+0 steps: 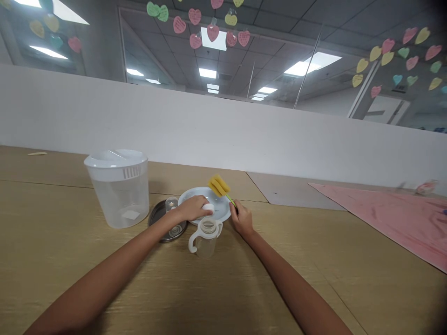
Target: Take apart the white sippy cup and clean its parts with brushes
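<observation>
A bottle brush with a yellow sponge head (218, 186) and a green handle is in my right hand (242, 220), its head raised over the white bowl (186, 194). My left hand (192, 208) reaches over the bowl's left side, fingers closed on a small white bottle cap (208, 208). Just in front of the bowl stands a clear baby bottle (206, 244) with white handles, its mouth uncovered. To the left, a dark metal tray (155, 217) carries a clear dome-shaped cover (171, 203) and a small clear round part (175, 230). My left forearm partly hides the tray.
A clear plastic bucket (120, 200) with a white lid stands left of the tray. Pink sheeting (387, 214) covers the table's right side. A pale flat piece (37, 153) lies far left. Behind the table rises a white wall (209, 130) with glass above.
</observation>
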Motion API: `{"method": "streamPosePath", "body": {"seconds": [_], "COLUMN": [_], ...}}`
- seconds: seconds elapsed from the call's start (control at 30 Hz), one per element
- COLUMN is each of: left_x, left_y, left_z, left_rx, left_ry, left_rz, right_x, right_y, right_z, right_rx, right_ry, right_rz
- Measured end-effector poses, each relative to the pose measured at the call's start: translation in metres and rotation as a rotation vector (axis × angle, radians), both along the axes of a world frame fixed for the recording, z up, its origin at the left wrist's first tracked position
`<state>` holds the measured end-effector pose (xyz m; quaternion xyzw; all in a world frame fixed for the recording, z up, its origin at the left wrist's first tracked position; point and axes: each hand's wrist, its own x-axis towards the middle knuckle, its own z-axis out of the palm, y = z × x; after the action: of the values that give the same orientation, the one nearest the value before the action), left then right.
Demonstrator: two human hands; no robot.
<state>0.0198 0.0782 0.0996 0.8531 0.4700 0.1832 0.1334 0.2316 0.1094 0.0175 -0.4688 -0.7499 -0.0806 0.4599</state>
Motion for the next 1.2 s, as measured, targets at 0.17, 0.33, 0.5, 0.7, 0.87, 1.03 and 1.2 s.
{"method": "streamPosePath", "body": {"seconds": [0.17, 0.33, 0.5, 0.7, 0.87, 1.03, 1.2], "left_x": [0.000, -0.004, 0.001, 0.008, 0.008, 0.008, -0.001], "left_y": [0.002, 0.000, -0.006, -0.012, -0.023, -0.031, -0.036], "left_z": [0.010, 0.021, 0.023, 0.026, 0.038, 0.048, 0.058], "left_rx": [0.025, 0.007, 0.002, 0.075, 0.212, 0.215, 0.270], "left_ry": [-0.117, -0.338, -0.483, -0.670, -0.708, -0.589, -0.255], "left_rz": [0.007, 0.006, -0.046, 0.036, 0.144, 0.081, 0.087], "right_x": [0.000, 0.000, 0.000, 0.000, 0.000, 0.000, 0.000], "right_y": [0.000, -0.001, -0.001, 0.001, 0.001, 0.001, 0.001], "right_z": [0.000, 0.000, 0.001, 0.000, 0.000, 0.000, 0.000], "right_rx": [-0.006, -0.012, -0.009, -0.006, -0.014, -0.014, -0.010], "right_ry": [-0.006, 0.004, 0.027, 0.054, 0.041, 0.017, 0.012], "right_rz": [0.007, 0.003, -0.006, -0.024, -0.017, -0.001, -0.007]}}
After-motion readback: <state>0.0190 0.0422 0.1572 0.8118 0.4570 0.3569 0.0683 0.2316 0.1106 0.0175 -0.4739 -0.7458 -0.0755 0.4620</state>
